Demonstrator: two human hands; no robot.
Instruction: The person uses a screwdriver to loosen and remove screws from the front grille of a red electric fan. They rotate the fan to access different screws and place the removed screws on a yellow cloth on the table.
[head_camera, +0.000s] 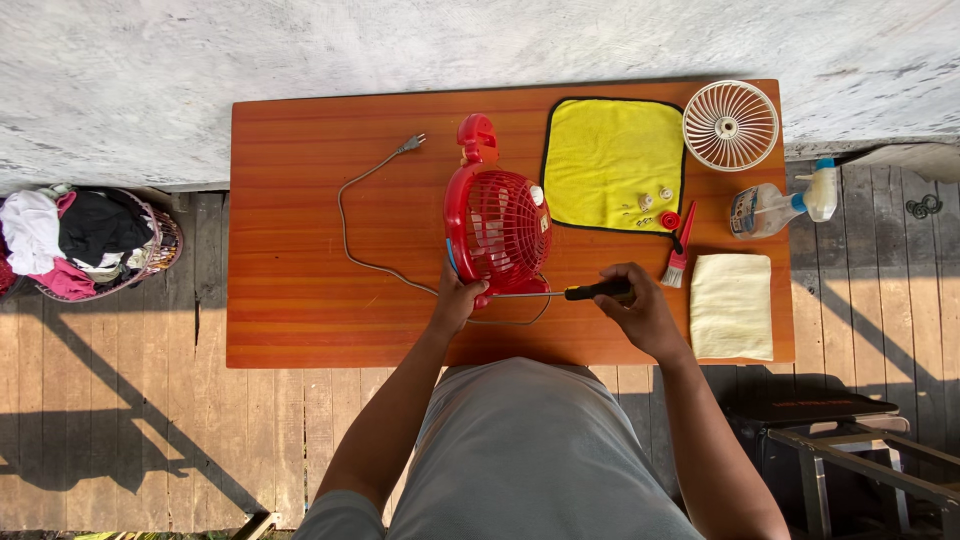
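Note:
A small red table fan (496, 222) lies on its side in the middle of the orange wooden table (300, 300), its grey cord (350, 215) looping off to the left. My left hand (457, 300) grips the fan's near rim. My right hand (640, 310) holds a black-handled screwdriver (590, 292). Its shaft points left, with the tip at the fan's near edge beside my left hand.
A yellow cloth (610, 160) with a few small screws and parts lies behind the fan. A white fan grille (731, 124), a spray bottle (780, 205), a red brush (680, 255) and a pale cloth (731, 305) sit at the right. A laundry basket (90, 245) stands on the left.

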